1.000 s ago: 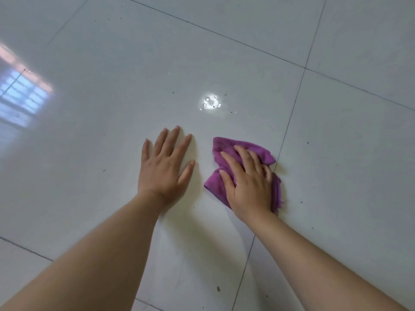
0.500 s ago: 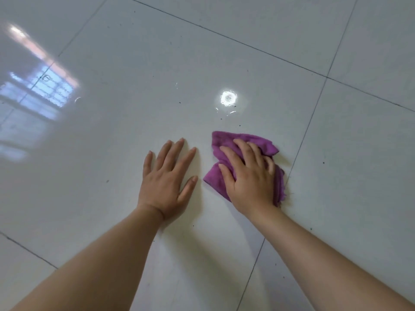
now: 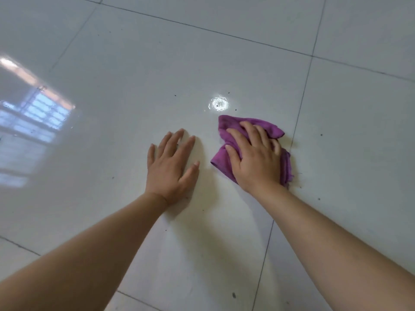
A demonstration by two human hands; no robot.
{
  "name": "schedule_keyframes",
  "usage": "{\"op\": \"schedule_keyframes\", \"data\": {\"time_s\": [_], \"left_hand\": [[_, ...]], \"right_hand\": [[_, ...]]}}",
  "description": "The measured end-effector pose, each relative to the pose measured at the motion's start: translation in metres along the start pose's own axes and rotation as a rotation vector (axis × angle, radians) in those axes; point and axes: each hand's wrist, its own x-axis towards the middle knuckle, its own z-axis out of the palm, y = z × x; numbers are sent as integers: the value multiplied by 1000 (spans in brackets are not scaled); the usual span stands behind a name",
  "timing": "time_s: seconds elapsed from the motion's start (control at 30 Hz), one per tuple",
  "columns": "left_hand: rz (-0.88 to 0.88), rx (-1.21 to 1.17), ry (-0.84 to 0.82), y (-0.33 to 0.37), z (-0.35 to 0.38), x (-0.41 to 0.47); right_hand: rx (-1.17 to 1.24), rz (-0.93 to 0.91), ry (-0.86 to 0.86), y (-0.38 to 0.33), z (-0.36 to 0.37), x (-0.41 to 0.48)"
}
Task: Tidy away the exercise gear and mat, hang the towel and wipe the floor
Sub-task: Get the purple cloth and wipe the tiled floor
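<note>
A crumpled purple cloth (image 3: pixel 225 129) lies on the glossy white tiled floor (image 3: pixel 134 75). My right hand (image 3: pixel 254 158) presses flat on top of the cloth, fingers spread over it, and hides its middle. My left hand (image 3: pixel 171 167) rests palm down on the bare tile just left of the cloth, fingers apart, holding nothing. A small wet patch (image 3: pixel 220 103) glints on the tile just beyond the cloth's far corner.
Dark specks of dirt (image 3: pixel 234 295) dot the tiles around my hands. A grout line (image 3: pixel 301 104) runs past the cloth's right side. A window's reflection (image 3: pixel 38 113) shines on the floor at the left.
My right hand has slid the cloth slightly to the right and away from me, towards the wet patch. The left hand has stayed planted on the tile.
</note>
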Motion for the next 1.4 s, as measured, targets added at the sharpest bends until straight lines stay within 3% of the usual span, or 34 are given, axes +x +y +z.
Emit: {"op": "schedule_keyframes", "data": {"time_s": [0.13,0.27,0.37,0.47,0.6,0.7,0.83,0.93,1.03,1.13,1.23,1.3,1.4], "left_hand": [[-5,143,44,-25,-9,14],[-73,187,31,-32,-5,21],[-73,177,32,-33,-7,22],[-76,180,18,-34,-7,22],[-80,158,18,-31,-7,21],[-75,153,23,-31,-6,21],[-73,168,13,-31,-8,20],[-53,147,2,-32,-10,19],[4,5,0,-39,-23,17],[-45,56,114,-72,-42,-2],[-225,163,92,-103,-48,-25],[-246,200,57,-109,-44,-29],[-256,199,56,-108,-45,-26]], "right_hand": [[-6,112,-70,-18,4,40],[11,-65,-164,-43,8,65],[-10,-169,-81,-33,8,29],[-20,-9,-29,-20,9,18],[9,128,-45,-38,14,71],[2,-62,-94,-48,20,84],[-10,-200,-77,-42,12,17],[-17,-143,-104,-40,9,-9],[-11,21,-53,-50,9,24],[-5,116,-116,-68,18,47],[-19,-107,-91,-80,18,22],[-34,-260,-121,-74,16,-3],[-25,-245,-122,-66,13,-6]]}}
